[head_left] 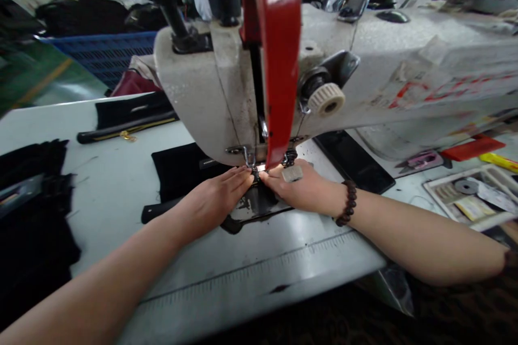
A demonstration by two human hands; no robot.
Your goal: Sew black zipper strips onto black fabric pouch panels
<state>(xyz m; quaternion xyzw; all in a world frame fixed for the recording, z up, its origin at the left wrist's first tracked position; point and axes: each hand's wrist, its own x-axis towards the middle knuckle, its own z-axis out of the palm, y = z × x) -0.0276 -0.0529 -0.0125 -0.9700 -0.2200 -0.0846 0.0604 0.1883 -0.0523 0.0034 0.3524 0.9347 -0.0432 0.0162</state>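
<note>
A white sewing machine (186, 81) with a red lever-shaped guard (281, 54) stands over the table. Under its needle area runs a black fabric piece (178, 170) with a small label and a strip-like edge. My left hand (214, 199) lies over this fabric, thumb and fingertips together on it just left of the presser foot (251, 160). From the right, my right hand (301, 186) holds the work by the foot with its thumb and fingers closed. Its fingertips are partly hidden behind the machine parts.
Black fabric pieces (36, 226) are stacked at left; a zippered black piece (133, 118) lies behind. At right are a black phone-like slab (356, 164), thread snips (423, 160) and a parts tray (473, 199). A blue crate (105, 56) stands beyond the table (243, 259).
</note>
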